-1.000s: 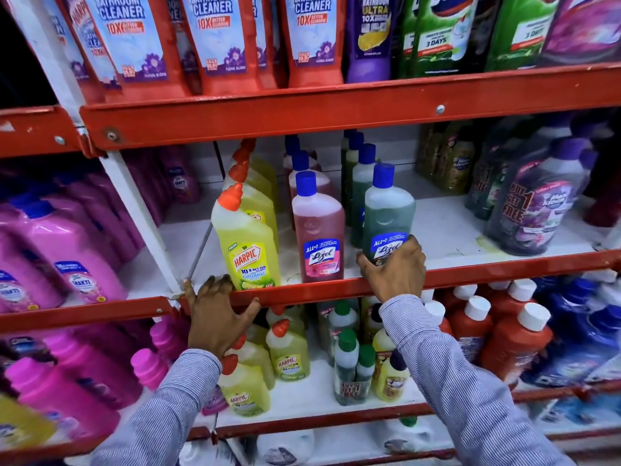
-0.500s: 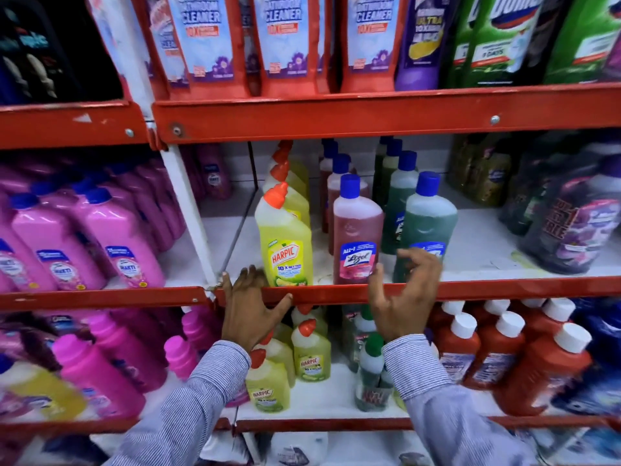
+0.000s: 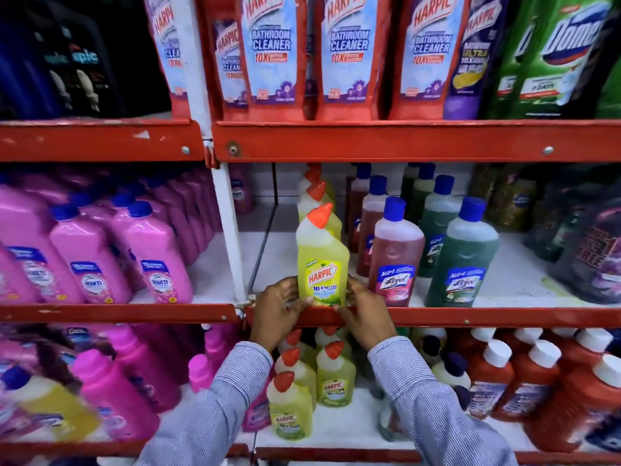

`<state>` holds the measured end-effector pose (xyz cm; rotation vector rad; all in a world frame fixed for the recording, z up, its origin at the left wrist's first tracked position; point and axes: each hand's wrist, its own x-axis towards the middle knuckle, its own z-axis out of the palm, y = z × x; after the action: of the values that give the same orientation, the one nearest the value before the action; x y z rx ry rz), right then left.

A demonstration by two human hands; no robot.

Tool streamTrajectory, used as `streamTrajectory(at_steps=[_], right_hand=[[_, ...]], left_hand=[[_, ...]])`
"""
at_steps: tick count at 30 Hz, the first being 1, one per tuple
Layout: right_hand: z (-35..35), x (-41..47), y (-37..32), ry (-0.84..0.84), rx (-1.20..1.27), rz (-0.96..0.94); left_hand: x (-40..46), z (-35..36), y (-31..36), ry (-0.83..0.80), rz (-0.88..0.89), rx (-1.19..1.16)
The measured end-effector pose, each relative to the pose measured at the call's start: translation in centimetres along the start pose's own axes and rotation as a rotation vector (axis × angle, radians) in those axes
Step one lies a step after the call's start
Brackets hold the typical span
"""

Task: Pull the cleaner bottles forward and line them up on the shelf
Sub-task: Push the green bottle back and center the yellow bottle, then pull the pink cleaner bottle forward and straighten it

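Note:
A yellow Harpic bottle (image 3: 321, 260) with an orange cap stands at the front edge of the middle shelf (image 3: 470, 316). My left hand (image 3: 277, 312) grips its lower left side and my right hand (image 3: 364, 314) grips its lower right side. More yellow Harpic bottles (image 3: 316, 193) stand in a row behind it. To its right, at the front, stand a red Lizol bottle (image 3: 395, 253) and a green Lizol bottle (image 3: 462, 257), each with blue-capped bottles behind.
Pink bottles (image 3: 151, 253) fill the bay to the left of the white upright (image 3: 228, 230). Dark purple bottles (image 3: 591, 250) stand at the far right. Harpic pouches (image 3: 268, 52) hang above. Small yellow (image 3: 334, 378) and red bottles (image 3: 537, 385) stand on the shelf below.
My right hand left the green Lizol bottle and moved left. My left hand came up off the shelf rail. Both hands now hold the front yellow Harpic bottle.

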<state>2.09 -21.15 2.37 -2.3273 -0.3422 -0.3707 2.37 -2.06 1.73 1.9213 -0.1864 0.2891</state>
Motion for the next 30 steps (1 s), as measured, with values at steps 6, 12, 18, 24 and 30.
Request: streamTrajectory(at_steps=[6,12,18,24,30], right_hand=[[0.2,-0.1,-0.1,0.032,0.008,0.024],[0.0,-0.6,-0.7,0.031,0.042,0.013],[-3.0,-3.9,1.6,0.546,0.071,0.015],[-6.1,-3.6,5.8,0.360,0.066,0.140],[-7.3,-2.8,6.3,0.164,0.013,0.059]], left_hand=[[0.0,0.6,-0.4,0.007,-0.007,-0.055],[-0.2,0.7,-0.9,0.038,0.012,-0.091],[-4.2,3.0,1.6,0.511,0.239,0.050],[-4.2,10.4,4.0,0.189,0.293,0.078],[-1.4,12.9,4.4,0.147,0.179,0.144]])
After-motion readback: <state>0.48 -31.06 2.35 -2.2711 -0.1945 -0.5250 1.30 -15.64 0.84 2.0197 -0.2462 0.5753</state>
